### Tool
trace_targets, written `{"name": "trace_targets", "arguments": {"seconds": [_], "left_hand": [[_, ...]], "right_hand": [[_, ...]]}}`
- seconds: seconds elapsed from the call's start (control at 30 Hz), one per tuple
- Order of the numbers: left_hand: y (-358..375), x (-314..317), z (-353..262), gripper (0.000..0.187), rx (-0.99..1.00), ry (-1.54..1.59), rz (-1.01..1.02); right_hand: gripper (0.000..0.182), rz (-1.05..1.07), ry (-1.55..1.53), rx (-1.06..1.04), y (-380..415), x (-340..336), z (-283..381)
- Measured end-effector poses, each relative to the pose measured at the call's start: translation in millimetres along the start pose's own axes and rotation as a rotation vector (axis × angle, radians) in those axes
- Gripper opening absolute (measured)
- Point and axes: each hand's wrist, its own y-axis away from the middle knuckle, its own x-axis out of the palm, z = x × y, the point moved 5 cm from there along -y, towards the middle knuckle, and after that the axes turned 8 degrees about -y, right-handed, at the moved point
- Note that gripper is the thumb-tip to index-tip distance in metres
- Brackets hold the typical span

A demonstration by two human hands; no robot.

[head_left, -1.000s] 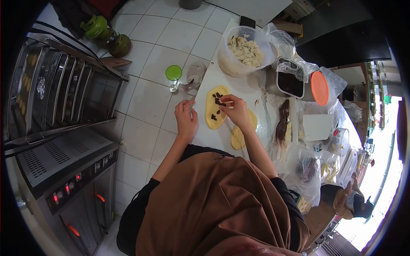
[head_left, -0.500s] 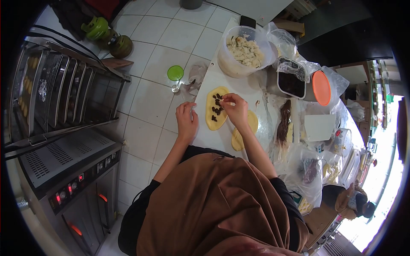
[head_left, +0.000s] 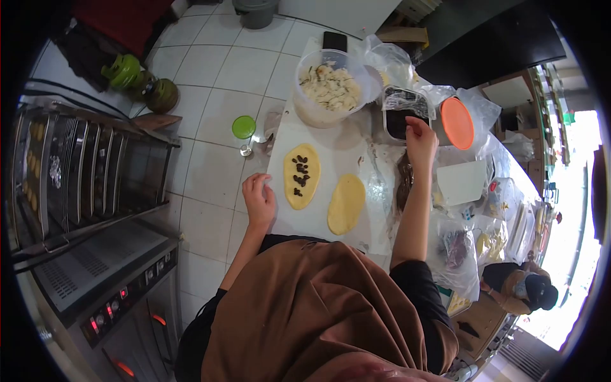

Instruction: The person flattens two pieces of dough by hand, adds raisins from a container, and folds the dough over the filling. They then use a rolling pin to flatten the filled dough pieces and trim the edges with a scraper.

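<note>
Two flat yellow dough ovals lie on the white table. The left dough [head_left: 311, 167] bears several dark pieces down its middle; the right dough [head_left: 347, 204] is plain. My left hand [head_left: 259, 198] is at the table's near left edge, beside the left dough, fingers apart and holding nothing. My right hand [head_left: 421, 143] is at the near edge of a metal container [head_left: 396, 127] of dark filling, its fingertips over the filling and drawn together; what they hold, if anything, is too small to tell.
A clear tub [head_left: 318, 114] of pale filling stands at the table's far end near a black phone [head_left: 335, 41]. An orange lid [head_left: 457, 124] and plastic bags lie right. An oven [head_left: 108, 267] and tray rack are left. Another person [head_left: 519, 286] is at lower right.
My right hand has moved from the left dough to the dark filling container, uncovering the right dough. My left hand stays near the table edge. The whole view has shifted slightly.
</note>
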Motion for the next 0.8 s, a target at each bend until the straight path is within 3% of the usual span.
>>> {"name": "trace_targets", "arguments": {"seconds": [0.07, 0.17, 0.2, 0.3, 0.47, 0.57, 0.8], "left_hand": [[-0.1, 0.8, -1.1, 0.027, 0.01, 0.001, 0.006], [-1.2, 2.8, -2.3, 0.027, 0.015, -0.007, 0.019], [-1.5, 1.3, -2.8, 0.027, 0.012, -0.014, 0.023], [-1.1, -2.4, -5.2, 0.027, 0.005, -0.03, 0.002], [-1.4, -4.4, -4.8, 0.027, -0.013, -0.026, -0.013], [-1.3, -4.4, -5.0, 0.027, -0.03, -0.034, -0.016], [0.9, -1.0, -4.1, 0.028, -0.018, -0.029, -0.009]], "right_hand": [[0.039, 0.188, 0.29, 0.105, -27.7, -1.4, -30.7], [0.045, 0.304, 0.4, -0.091, -41.8, 23.8, -36.9], [0.043, 0.253, 0.469, -0.186, -43.8, 32.2, -32.9], [0.041, 0.391, 0.532, -0.096, -52.3, 49.9, -36.4], [0.026, 0.397, 0.358, -0.072, -62.3, 36.7, -38.6], [0.021, 0.341, -0.19, 0.207, -65.1, 21.3, -57.1], [0.023, 0.387, -0.575, 0.359, -56.6, 1.2, -57.7]]}}
